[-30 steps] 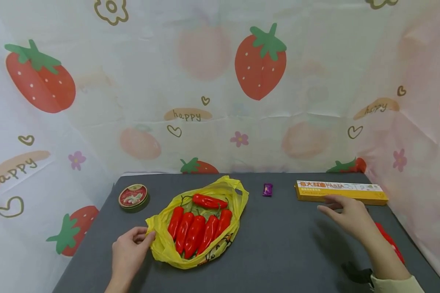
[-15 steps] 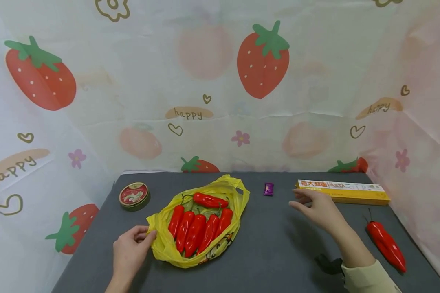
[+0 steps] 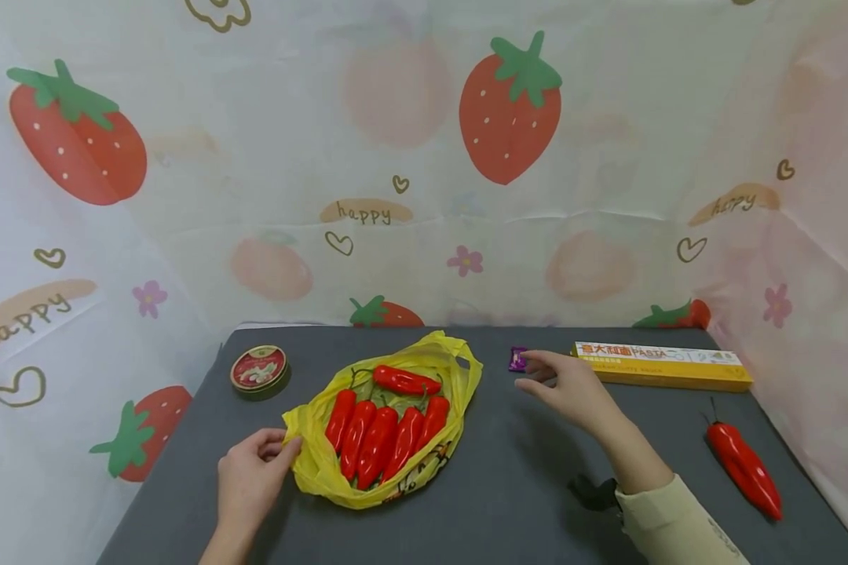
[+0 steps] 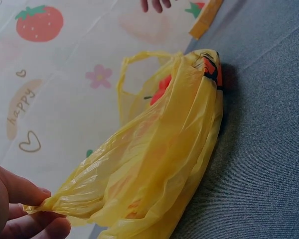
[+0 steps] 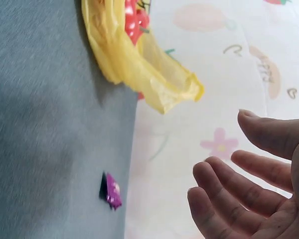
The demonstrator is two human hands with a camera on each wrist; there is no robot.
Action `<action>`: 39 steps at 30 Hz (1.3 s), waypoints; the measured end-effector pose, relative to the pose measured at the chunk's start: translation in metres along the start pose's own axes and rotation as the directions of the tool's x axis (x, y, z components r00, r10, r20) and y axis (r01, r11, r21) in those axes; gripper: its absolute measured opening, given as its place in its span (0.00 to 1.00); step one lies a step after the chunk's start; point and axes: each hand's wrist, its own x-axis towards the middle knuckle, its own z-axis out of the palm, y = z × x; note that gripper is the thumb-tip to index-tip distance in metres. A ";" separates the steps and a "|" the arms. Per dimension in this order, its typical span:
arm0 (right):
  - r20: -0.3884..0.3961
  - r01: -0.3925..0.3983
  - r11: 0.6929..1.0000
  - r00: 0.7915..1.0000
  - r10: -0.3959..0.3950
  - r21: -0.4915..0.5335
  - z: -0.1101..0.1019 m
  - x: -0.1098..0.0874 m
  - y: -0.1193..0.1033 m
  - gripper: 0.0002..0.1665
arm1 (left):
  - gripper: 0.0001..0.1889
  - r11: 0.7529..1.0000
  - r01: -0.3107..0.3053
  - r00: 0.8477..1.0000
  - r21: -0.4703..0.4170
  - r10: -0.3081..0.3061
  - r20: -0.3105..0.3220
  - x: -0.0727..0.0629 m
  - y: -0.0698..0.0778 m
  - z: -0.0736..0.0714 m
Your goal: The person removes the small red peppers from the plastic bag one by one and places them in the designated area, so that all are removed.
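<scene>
My left hand (image 3: 250,479) pinches the left edge of a yellow plastic bag (image 3: 311,463), thumb against fingers; the left wrist view shows the pinched corner of the bag (image 4: 154,164) drawn out to a point. Several red peppers (image 3: 378,447) lie inside the bag's wide mouth. My right hand (image 3: 568,388) hovers above the table, right of the bag, with nothing in it. In the head view its fingertips overlap a small purple wrapped candy (image 3: 517,359). From the right wrist, the fingers (image 5: 234,199) look loosely spread, apart from the candy.
A yellow and white pasta box (image 3: 664,367) lies at the back right. In front of it is a single red pepper (image 3: 743,469). A round tin (image 3: 259,372) stands at the back left of the grey table (image 3: 480,510). A strawberry-print cloth (image 3: 424,157) hangs behind.
My right hand has moved left, from in front of the pasta box to near the candy. The single pepper at right has come into full view. My left hand keeps its hold on the bag.
</scene>
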 end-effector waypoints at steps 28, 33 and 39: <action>0.119 0.090 0.992 0.988 -0.101 0.092 0.047 0.045 -0.054 0.27 | 0.16 1.000 0.007 1.000 -0.005 -0.007 0.009 -0.001 0.002 0.003; 0.130 0.085 0.992 0.987 -0.096 0.089 0.059 0.056 -0.060 0.26 | 0.16 1.000 0.001 1.000 -0.007 -0.001 0.002 -0.001 0.002 0.003; 0.158 0.078 0.992 0.983 -0.092 0.095 0.073 0.070 -0.066 0.25 | 0.16 1.000 -0.002 1.000 -0.005 0.002 -0.014 -0.001 0.000 0.002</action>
